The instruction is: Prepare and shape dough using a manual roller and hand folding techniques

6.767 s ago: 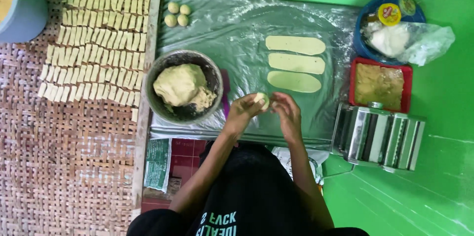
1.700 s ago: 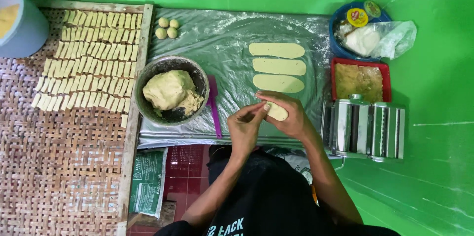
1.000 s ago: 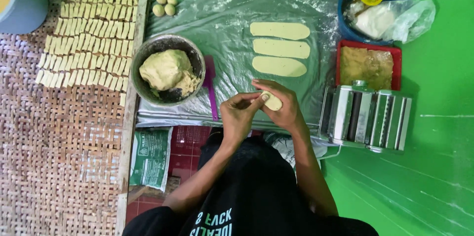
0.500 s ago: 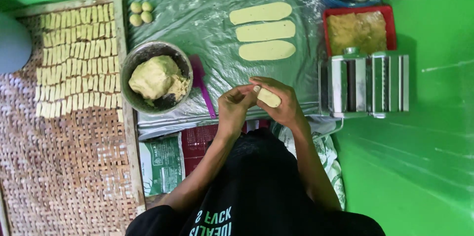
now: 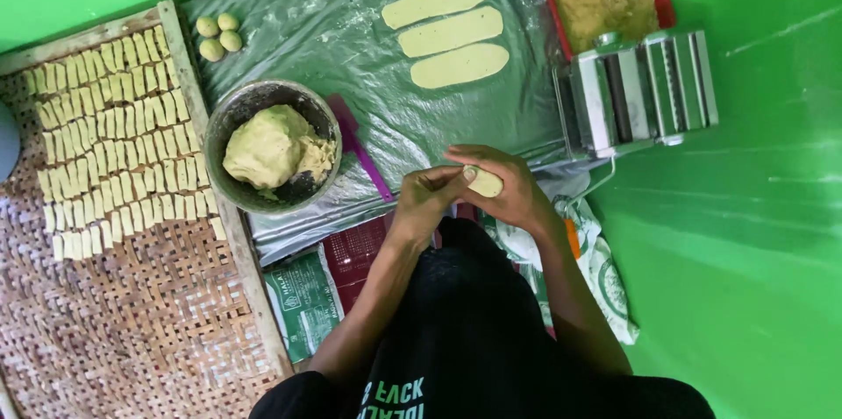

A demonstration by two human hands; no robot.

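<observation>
Both the left hand [image 5: 427,200] and right hand [image 5: 509,187] are clamped on a small oval dough piece [image 5: 485,182], its long axis slanting toward the pasta roller [image 5: 640,90] nearby.

free: bare plastic sheet [image 5: 351,42] mid-mat — blocked: bowl [image 5: 272,145] left | pasta roller [image 5: 638,90] right
</observation>
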